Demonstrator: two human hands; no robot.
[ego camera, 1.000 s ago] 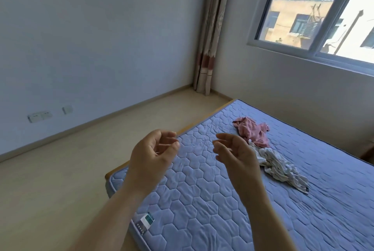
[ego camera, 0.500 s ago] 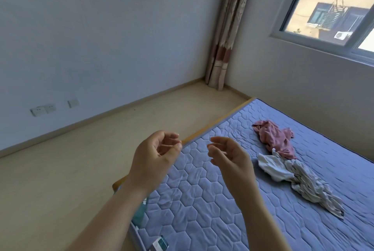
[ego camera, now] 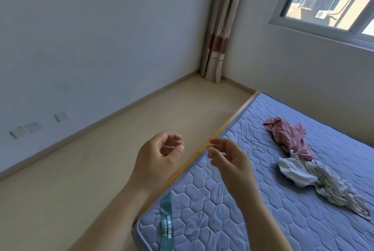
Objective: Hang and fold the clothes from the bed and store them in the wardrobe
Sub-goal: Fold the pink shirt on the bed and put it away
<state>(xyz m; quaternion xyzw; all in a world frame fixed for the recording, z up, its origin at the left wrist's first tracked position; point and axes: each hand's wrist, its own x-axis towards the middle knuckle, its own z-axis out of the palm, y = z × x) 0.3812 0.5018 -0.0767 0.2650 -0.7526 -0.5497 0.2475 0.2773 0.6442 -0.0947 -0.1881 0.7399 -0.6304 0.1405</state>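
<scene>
Since a second ago our view swings left, sliding the pink garment (ego camera: 289, 139) and white garment (ego camera: 299, 172) toward three o'clock. Our left hand (ego camera: 157, 157) and right hand (ego camera: 228, 159) hover loosely curled and empty, with nothing picked up yet.

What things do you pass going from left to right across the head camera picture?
sockets → switch → left hand → right hand → pink cloth
</scene>
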